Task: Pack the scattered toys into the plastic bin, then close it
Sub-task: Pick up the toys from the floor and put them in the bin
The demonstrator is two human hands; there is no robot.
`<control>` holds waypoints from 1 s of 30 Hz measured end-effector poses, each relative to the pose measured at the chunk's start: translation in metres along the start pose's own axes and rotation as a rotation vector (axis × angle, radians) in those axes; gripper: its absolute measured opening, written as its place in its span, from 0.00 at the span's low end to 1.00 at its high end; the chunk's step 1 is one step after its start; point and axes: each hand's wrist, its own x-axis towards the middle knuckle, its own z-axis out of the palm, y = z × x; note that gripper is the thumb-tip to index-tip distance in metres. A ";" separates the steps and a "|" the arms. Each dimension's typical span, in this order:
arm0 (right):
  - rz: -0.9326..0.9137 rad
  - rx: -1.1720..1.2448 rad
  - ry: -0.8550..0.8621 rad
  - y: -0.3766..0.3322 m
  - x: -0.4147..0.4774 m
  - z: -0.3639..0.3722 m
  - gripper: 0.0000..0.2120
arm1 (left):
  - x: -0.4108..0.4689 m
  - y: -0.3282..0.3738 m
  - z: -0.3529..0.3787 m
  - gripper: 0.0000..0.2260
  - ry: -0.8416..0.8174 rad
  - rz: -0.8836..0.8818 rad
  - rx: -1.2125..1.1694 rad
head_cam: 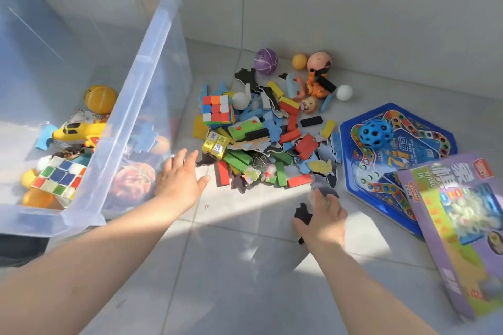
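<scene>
A clear plastic bin (152, 43) stands open at the left, holding a yellow toy plane (79, 130), a cube puzzle (58, 175) and a yellow ball (100, 99). To its right lies a pile of coloured blocks and puzzle pieces (258, 144) with a cube puzzle (217, 109) on it. My left hand (181, 179) reaches with straight fingers toward the pile's left edge, beside the bin wall. My right hand (324, 215) is low on the floor at the pile's near right, its fingers over dark puzzle pieces (302, 213); whether it grips them is unclear.
A blue hexagonal game board (392, 160) with a blue holed ball (377, 133) on it lies at the right. A purple game box (462, 228) overlaps its near edge. A purple ball (266, 60), orange ball (299, 61) and white ball (344, 92) sit by the wall.
</scene>
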 end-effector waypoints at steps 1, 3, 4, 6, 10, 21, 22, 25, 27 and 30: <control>-0.014 0.000 -0.003 -0.001 0.000 -0.001 0.33 | 0.004 -0.002 0.002 0.26 -0.012 0.004 0.016; -0.039 0.001 -0.015 -0.002 0.000 -0.002 0.32 | 0.005 -0.004 0.006 0.22 -0.041 0.050 0.069; -0.043 0.011 -0.015 -0.002 0.000 -0.002 0.31 | 0.003 -0.006 0.010 0.21 -0.013 0.096 0.097; -0.010 0.094 -0.011 -0.002 0.003 -0.003 0.31 | 0.002 -0.009 0.015 0.19 0.071 0.194 0.147; 0.070 0.397 -0.011 -0.001 0.012 -0.001 0.28 | 0.003 -0.006 0.012 0.19 0.071 0.054 -0.054; 0.018 0.315 -0.032 -0.005 0.015 0.008 0.09 | 0.008 0.016 0.008 0.20 0.076 -0.009 -0.034; 0.032 0.401 -0.026 -0.005 0.016 0.005 0.07 | 0.010 0.019 0.008 0.23 0.056 -0.022 0.000; 0.031 0.617 0.006 -0.005 0.020 -0.008 0.04 | 0.016 0.029 0.008 0.25 0.035 -0.030 0.084; -0.053 0.585 0.042 -0.001 0.021 -0.015 0.03 | 0.018 0.033 0.010 0.26 0.041 -0.015 0.086; -0.088 0.495 0.058 0.005 0.016 -0.014 0.04 | 0.019 0.036 0.014 0.24 0.043 0.014 0.116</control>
